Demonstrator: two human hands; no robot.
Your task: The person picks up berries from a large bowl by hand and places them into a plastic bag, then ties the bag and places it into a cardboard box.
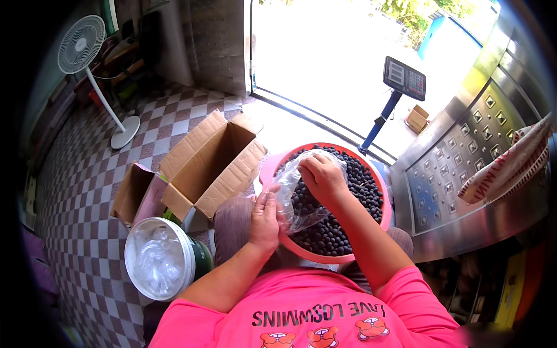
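A pink-red plastic basin (385, 219) full of loose, dark, round fruit (365, 185) stands in front of me, between my knees. Over its left half a clear plastic bag (285, 191) is spread. My left hand (264, 219) pinches the bag's edge near the basin's left rim, its fingers slightly blurred. On the far side of the bag, my right hand (324, 176) grips the film with bent fingers above the fruit. Dark fruit shows through the film; whether any lies inside the bag I cannot tell.
To the left are an open cardboard box (209, 161), a smaller box (135, 191) and a white bucket (159, 265) holding clear plastic bags. A platform scale's display (404, 78) rises beyond the basin by the doorway. A metal door (457, 161) borders the right; a floor fan (82, 45) stands far left.
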